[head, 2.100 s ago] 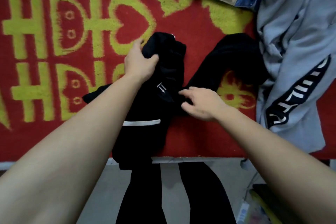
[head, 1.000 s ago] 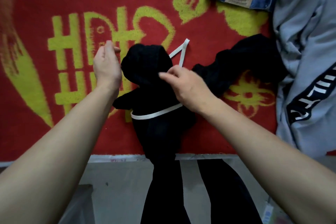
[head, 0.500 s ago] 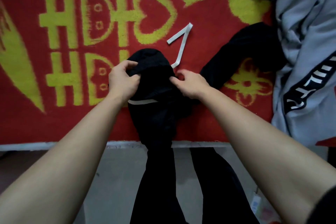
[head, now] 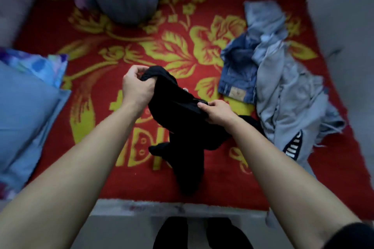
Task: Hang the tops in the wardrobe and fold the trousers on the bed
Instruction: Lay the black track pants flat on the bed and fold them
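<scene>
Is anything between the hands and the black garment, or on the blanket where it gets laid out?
Nothing visible: the left hand and right hand both grip the black garment. The red blanket to its left shows bare; jeans and grey clothes crowd the right.

The left hand (head: 137,87) and right hand (head: 218,112) are uncovered; forearms (head: 85,163) bare. A black sleeve (head: 353,235) shows at the right upper arm. Legs clad in black trousers (head: 174,232).

One head-worn view — steeply down on the bed (head: 222,184) from its near edge.
</scene>
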`<state>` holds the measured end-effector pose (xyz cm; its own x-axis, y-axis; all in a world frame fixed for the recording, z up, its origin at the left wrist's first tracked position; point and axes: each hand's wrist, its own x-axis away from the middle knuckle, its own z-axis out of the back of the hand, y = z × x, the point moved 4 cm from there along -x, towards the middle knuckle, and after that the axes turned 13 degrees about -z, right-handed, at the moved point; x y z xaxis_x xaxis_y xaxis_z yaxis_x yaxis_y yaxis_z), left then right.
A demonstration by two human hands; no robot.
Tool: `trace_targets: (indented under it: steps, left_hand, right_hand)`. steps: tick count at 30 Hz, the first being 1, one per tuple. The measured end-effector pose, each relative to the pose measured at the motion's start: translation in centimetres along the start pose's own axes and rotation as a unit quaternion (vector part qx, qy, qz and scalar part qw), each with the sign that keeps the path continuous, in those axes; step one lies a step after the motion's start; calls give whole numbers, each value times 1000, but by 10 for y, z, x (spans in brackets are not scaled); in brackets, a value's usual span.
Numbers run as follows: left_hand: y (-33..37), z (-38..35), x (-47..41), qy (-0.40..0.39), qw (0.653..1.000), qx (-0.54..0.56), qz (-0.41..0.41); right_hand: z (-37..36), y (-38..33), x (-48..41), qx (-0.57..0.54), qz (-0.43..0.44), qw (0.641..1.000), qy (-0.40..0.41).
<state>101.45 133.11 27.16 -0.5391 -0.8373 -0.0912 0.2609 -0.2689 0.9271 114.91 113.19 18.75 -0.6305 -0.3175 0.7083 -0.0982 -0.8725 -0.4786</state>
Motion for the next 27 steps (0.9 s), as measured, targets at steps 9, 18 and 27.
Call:
trace_targets:
  steps: [9, 18, 27]
  left_hand:
    - [243, 97, -54, 87, 977, 97, -167]
    - [320, 135, -42, 126, 943, 209, -228]
    - [353, 151, -42, 182, 922, 223, -258]
  right_hand:
    - [218, -175, 201, -345, 259, 882, 189]
    - [265, -182, 261, -452, 173, 869, 102]
    - [246, -178, 281, 145, 88, 929, 329]
